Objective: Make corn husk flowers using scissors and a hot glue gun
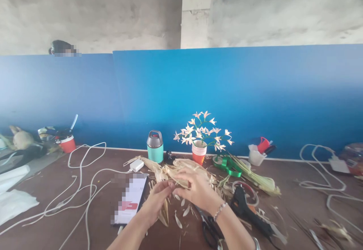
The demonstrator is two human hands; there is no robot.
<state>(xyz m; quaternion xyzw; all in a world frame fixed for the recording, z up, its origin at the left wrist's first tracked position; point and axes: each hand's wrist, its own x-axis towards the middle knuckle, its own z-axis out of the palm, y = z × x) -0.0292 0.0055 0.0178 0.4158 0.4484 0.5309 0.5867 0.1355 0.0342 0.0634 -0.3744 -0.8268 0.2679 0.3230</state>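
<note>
My left hand is closed, thumb and fingertips pinched together; whatever it holds is too small to make out. My right hand is beside it, fingers stretched over the husks and thumb held apart. Dried corn husks lie heaped just beyond both hands, and one long piece of husk hangs down near the left fingers. Below the hands, small pale petal-shaped pieces are scattered on the brown table. Scissors lie partly under my right wrist.
A phone and white cables lie left. Behind the husks stand a turquoise flask and paper cups with pale flowers. Right are a glue gun, green ribbon and a stalk bundle. A blue partition rises behind.
</note>
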